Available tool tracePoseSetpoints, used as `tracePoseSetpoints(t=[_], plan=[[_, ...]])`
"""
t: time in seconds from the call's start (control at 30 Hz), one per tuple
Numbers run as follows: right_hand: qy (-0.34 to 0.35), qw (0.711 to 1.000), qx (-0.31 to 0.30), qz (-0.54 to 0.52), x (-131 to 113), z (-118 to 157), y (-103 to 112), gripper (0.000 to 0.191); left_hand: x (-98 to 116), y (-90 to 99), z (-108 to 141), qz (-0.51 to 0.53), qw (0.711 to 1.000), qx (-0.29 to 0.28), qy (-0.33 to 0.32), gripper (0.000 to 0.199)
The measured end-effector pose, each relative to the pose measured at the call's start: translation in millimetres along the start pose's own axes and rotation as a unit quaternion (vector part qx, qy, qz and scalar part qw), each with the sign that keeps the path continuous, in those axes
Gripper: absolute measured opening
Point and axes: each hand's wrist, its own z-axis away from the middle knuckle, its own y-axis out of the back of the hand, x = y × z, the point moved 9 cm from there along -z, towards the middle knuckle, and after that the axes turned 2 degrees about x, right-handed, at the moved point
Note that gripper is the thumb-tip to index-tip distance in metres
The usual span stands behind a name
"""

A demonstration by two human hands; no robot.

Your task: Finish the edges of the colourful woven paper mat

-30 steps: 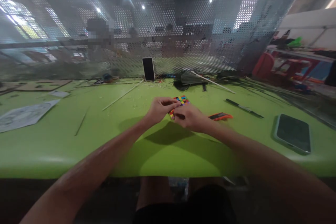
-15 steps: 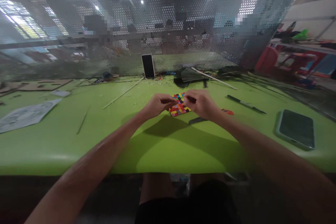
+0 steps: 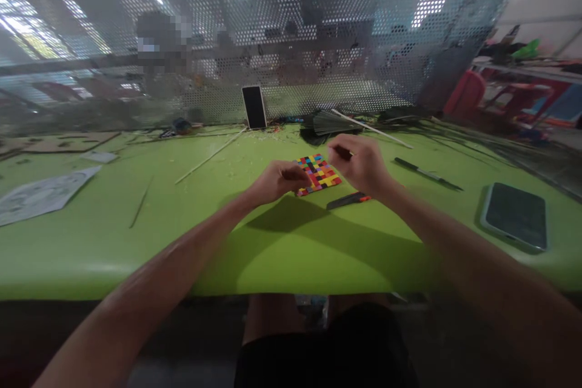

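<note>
Near R on the green tabletop (image 3: 291, 267), a dark phone w/ a pale case (image 3: 516, 215); twd ctr, a slim dark-grey-and-orange tool (image 3: 344, 200) lies just on the near side of the small, flat, multicoloured checkered square (image 3: 325, 173). L hand (image 3: 277, 183) has narrow-set fingers at the square's L side, prob. steadying it, pinch vs. press can't tell; R hand (image 3: 364, 162), fingers curled in close, is by its far R corner, can't tell if holding anything. Step looks like fine finger work; adjusting the square calls for light R fingertip contact w/ L side steadied.
</note>
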Motion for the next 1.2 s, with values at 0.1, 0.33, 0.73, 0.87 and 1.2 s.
tracePoseSetpoints(t=[0.1,0.33,0.73,0.87,1.2], plan=[[-0.001,1.000,0.019,0.004,2,-1,4,0.015,-3,-3.2,0,0.012,1.000,-0.013,0.012,0.037],[-0.095,0.993,0.065,0.006,32,0,11,0.015,4,-7.9,2,0.067,0.996,-0.046,0.043,0.034],[-0.217,0.961,-0.165,0.037,65,20,-35,0.036,4,3.0,2,0.190,0.979,0.016,0.065,0.030],[-0.162,0.962,-0.207,-0.080,32,22,-50,0.050,-2,3.6,1,0.190,0.978,0.039,0.082,0.026],[-0.108,0.970,-0.219,-0.015,20,23,-64,0.024,5,4.8,2,0.223,0.969,0.071,0.082,0.029]])
